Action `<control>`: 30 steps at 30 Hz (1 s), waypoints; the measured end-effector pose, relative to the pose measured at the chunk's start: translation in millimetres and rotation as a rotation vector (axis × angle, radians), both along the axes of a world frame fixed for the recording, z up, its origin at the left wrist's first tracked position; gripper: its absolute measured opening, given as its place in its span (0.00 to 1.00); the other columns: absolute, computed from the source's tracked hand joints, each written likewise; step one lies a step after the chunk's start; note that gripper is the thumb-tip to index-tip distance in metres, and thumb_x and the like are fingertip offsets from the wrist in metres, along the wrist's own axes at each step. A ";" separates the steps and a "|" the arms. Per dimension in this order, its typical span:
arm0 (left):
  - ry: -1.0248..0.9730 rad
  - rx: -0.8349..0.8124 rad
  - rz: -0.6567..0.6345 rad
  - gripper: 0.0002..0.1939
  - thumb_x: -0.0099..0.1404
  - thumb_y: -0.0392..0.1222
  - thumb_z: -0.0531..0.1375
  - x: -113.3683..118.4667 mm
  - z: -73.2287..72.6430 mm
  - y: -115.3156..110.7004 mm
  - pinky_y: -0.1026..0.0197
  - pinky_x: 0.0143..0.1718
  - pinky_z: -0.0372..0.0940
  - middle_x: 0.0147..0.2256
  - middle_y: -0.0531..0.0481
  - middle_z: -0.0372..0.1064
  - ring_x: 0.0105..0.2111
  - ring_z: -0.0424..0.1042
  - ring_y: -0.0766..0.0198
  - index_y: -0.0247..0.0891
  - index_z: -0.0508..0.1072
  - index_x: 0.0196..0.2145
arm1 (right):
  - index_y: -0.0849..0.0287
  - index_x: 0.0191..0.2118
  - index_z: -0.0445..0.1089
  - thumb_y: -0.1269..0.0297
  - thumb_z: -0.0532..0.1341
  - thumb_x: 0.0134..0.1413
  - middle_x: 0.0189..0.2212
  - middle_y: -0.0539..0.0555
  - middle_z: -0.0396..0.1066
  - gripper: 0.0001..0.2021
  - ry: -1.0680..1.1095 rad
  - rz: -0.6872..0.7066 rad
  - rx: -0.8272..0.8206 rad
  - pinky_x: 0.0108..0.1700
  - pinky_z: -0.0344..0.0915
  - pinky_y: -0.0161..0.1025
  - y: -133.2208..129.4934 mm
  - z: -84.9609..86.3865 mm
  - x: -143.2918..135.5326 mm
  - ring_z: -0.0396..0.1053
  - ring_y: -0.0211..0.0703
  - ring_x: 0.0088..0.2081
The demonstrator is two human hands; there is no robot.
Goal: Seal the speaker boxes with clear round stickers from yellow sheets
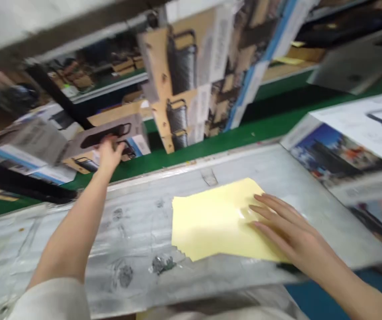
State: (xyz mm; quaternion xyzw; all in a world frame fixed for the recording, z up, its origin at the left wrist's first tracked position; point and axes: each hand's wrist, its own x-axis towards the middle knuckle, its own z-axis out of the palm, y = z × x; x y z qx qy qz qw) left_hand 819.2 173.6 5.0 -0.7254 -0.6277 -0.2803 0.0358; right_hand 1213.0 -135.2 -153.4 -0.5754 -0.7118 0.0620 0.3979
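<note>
Left grip: left hand (110, 155) at the printed box (106, 135); too blurred to tell if it pinches.
Right grip: right hand (289, 229) spread over the yellow sheet (211, 220).
Sheet: on the table (134, 226).
Box: on the green surface (150, 162), left of the stacked boxes (194, 80).

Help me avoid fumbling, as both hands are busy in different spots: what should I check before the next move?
1. Left hand at the printed box: ok, fingers over its top.
2. Left hand's grip firm: cannot tell, the fingers are blurred.
3. Both hands at that box: not ok, the right hand is over the yellow sheet.
4. Gap between that box and the tall stack: ok, green shelf shows between them.
5. Yellow sheet apart from the white-topped box: ok, bare worktop lies between.
</note>
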 end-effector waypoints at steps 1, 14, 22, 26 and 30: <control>-0.028 0.057 -0.045 0.23 0.68 0.45 0.58 10.6 -4.9 -13.9 0.42 0.68 0.54 0.63 0.37 0.65 0.65 0.62 0.45 0.38 0.69 0.59 | 0.48 0.56 0.74 0.57 0.57 0.70 0.61 0.57 0.71 0.15 -0.013 -0.001 -0.018 0.64 0.65 0.57 -3.4 -1.9 0.0 0.66 0.58 0.64; 0.488 -0.474 -0.873 0.26 0.77 0.52 0.49 114.7 -92.9 -201.0 0.35 0.73 0.38 0.74 0.44 0.43 0.74 0.45 0.50 0.47 0.62 0.69 | 0.54 0.50 0.75 0.66 0.57 0.71 0.51 0.61 0.74 0.10 -0.140 0.148 -0.136 0.54 0.62 0.52 17.2 17.6 6.3 0.69 0.55 0.55; 0.411 -0.093 -0.981 0.36 0.72 0.47 0.55 103.3 -112.2 -183.8 0.37 0.63 0.64 0.71 0.51 0.53 0.66 0.64 0.48 0.64 0.48 0.73 | 0.58 0.37 0.76 0.67 0.62 0.69 0.36 0.53 0.72 0.07 -0.389 0.365 -0.250 0.40 0.60 0.40 46.0 44.2 11.2 0.67 0.45 0.40; 0.433 -0.030 -0.984 0.36 0.73 0.45 0.53 103.7 -127.1 -182.2 0.38 0.64 0.63 0.71 0.50 0.53 0.67 0.64 0.49 0.61 0.44 0.74 | 0.59 0.37 0.75 0.65 0.63 0.69 0.36 0.53 0.71 0.08 -0.458 0.436 -0.239 0.38 0.59 0.38 52.5 48.1 18.1 0.65 0.44 0.37; 0.405 -0.039 -0.916 0.33 0.77 0.39 0.48 106.0 -134.1 -191.0 0.37 0.69 0.53 0.73 0.49 0.49 0.69 0.59 0.50 0.60 0.44 0.74 | 0.59 0.43 0.77 0.65 0.65 0.67 0.37 0.53 0.72 0.05 -0.392 0.473 -0.225 0.39 0.61 0.37 53.6 44.2 22.2 0.65 0.43 0.36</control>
